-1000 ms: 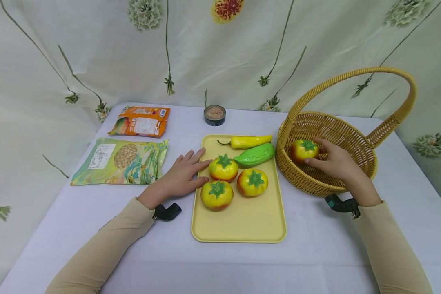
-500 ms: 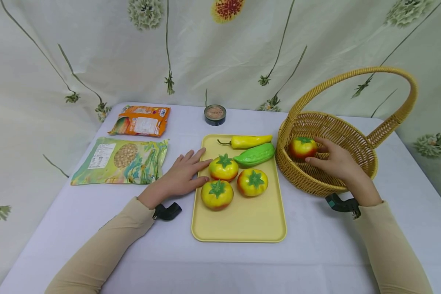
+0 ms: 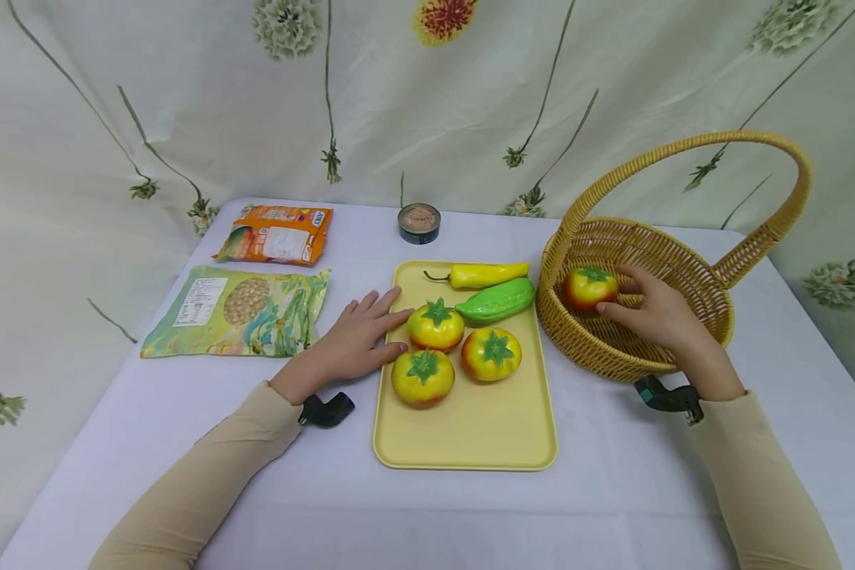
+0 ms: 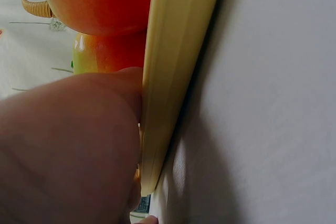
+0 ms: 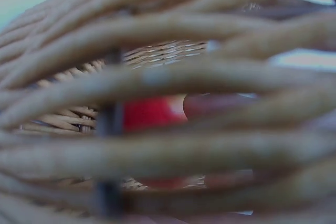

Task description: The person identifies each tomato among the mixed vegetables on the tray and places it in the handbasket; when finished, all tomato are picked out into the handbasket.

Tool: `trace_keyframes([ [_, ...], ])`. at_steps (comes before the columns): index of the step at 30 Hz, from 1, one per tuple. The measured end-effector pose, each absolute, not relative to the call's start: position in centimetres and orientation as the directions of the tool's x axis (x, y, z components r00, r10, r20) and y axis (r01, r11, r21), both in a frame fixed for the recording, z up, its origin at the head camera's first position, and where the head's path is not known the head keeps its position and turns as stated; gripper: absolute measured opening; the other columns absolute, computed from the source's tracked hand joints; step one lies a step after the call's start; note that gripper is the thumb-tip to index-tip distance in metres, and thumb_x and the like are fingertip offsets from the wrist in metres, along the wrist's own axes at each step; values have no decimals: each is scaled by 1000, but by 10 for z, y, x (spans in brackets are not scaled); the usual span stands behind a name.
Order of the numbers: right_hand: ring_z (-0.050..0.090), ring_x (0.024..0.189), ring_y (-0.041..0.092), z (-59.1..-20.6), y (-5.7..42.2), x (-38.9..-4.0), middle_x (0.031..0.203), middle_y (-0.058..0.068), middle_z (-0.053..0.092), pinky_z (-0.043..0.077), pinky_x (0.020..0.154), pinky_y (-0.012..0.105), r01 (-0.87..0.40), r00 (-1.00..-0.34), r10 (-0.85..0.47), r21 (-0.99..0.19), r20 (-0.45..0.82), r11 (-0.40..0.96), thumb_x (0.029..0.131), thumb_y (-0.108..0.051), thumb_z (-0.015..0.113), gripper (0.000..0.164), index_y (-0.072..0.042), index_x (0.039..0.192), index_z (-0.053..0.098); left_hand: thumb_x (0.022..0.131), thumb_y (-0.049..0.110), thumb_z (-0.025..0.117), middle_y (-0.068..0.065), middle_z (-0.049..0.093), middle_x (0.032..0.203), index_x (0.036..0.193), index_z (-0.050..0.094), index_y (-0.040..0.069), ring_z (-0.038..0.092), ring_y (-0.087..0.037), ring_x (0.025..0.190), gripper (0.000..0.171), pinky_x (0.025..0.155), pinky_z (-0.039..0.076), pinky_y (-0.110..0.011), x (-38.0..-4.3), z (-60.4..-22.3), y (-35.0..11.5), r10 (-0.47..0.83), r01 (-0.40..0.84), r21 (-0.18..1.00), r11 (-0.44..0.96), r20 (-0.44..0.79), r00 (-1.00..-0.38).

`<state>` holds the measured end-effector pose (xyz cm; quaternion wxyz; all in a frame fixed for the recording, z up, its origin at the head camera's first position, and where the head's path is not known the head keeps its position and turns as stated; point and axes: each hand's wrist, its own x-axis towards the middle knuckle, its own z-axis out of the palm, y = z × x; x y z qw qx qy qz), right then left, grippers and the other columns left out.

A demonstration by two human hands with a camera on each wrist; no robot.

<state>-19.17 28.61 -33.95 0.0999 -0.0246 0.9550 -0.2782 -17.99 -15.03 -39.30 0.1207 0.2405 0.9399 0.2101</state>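
Observation:
In the head view a yellow-red toy tomato [image 3: 590,288] lies in the wicker basket [image 3: 613,360], its green leafy top upward. My right hand [image 3: 651,313] reaches inside over the near rim, thumb and fingertips at the tomato's right side and not wrapped round it. Through the weave the right wrist view catches only red parts of the tomato [image 5: 149,113]. My left hand [image 3: 352,340] lies with fingers spread at the left rim of the yellow tray [image 3: 470,435]. On that tray sit three similar tomatoes [image 3: 492,355], a green bumpy gourd-like vegetable [image 3: 497,301] and a yellow pepper [image 3: 477,275].
At the back left lie an orange snack bag [image 3: 274,235] and a green printed bag [image 3: 235,313]. A small round tin [image 3: 419,223] stands behind the tray. The basket's tall handle [image 3: 691,142] arches above the right hand. Behind the table hangs a flowered cloth.
The tomato in the basket has shifted slightly away and tipped, then settled with its leafy top up. My right fingers have drawn back a little to the right. The left hand stays put.

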Motion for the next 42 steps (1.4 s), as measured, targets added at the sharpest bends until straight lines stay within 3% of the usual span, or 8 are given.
trace_keyframes([
  [3, 56, 126, 56, -339, 286, -191, 150, 38, 44, 50, 100, 65, 9, -980, -100, -534, -175, 845, 98, -46, 64, 91, -3, 163, 16, 102, 39, 56, -14, 12, 173, 156, 44, 15, 6, -47, 158, 60, 124, 5, -70, -180, -394, -150, 503, 400, 455, 796, -127, -855],
  [10, 47, 132, 57, -330, 289, -183, 152, 37, 42, 47, 100, 68, 16, -981, -89, -528, -172, 849, 99, -45, 62, 89, -6, 164, 15, 102, 41, 56, -12, 12, 173, 156, 45, 16, 6, -46, 158, 60, 124, 5, -70, -182, -395, -145, 516, 413, 453, 790, -126, -847],
  [13, 49, 130, 57, -325, 289, -179, 152, 37, 42, 49, 97, 67, 16, -983, -84, -541, -161, 841, 99, -45, 61, 88, -7, 164, 15, 102, 41, 56, -12, 12, 173, 156, 45, 17, 6, -46, 159, 60, 124, 5, -69, -182, -395, -144, 516, 413, 451, 791, -131, -846],
  [19, 53, 127, 58, -314, 284, -176, 153, 33, 44, 51, 95, 67, -26, -993, -85, -536, -85, 844, 99, -48, 62, 85, -10, 163, 21, 102, 41, 56, -13, 12, 173, 156, 44, 16, 6, -46, 159, 60, 125, 5, -69, -181, -393, -145, 507, 402, 451, 797, -138, -851],
  [26, 54, 126, 59, -300, 274, -172, 153, 31, 45, 51, 95, 69, -91, -993, -118, -572, -11, 815, 100, -40, 63, 78, -11, 162, 26, 102, 41, 56, -12, 12, 173, 156, 45, 17, 6, -46, 159, 60, 125, 5, -69, -180, -394, -149, 502, 399, 449, 800, -135, -854],
  [42, 66, 116, 47, -286, 254, -163, 145, 26, 55, 55, 92, 63, -186, -980, -195, -585, 48, 789, 99, -34, 66, 66, -14, 157, 40, 102, 41, 56, -12, 12, 173, 156, 44, 17, 6, -46, 159, 61, 124, 5, -69, -179, -394, -151, 499, 398, 448, 800, -131, -856],
])
